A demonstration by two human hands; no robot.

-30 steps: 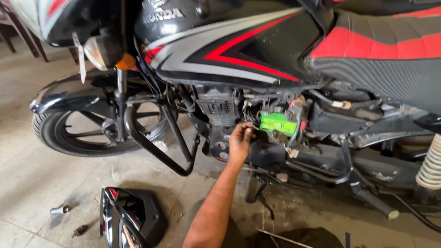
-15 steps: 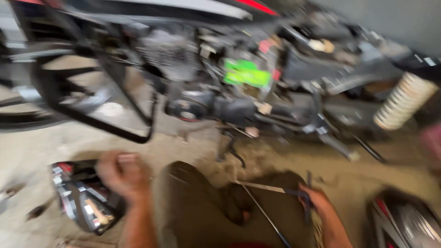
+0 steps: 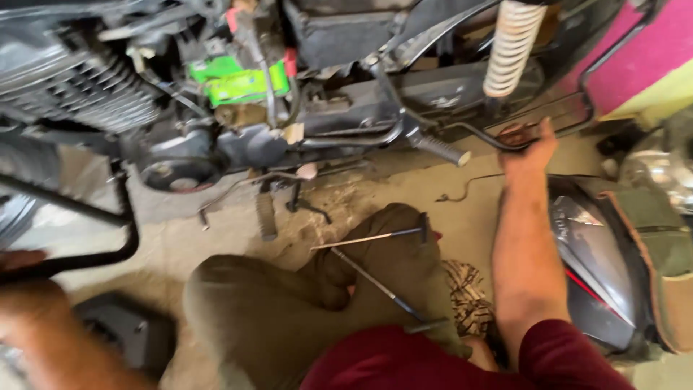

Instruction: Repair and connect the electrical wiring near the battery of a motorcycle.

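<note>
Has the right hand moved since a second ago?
Yes. The right hand has gone from the green battery rearward, and now reaches by the white shock spring.

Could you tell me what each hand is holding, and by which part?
Right hand holds a small dark rusty part by its edge; left hand rests against the black crash bar.

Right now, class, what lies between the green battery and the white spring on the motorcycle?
In the head view, black frame parts and cables lie between the green battery and the white spring.

workshop: stripped motorcycle (image 3: 289, 108), floor tools (image 3: 375, 236)
</note>
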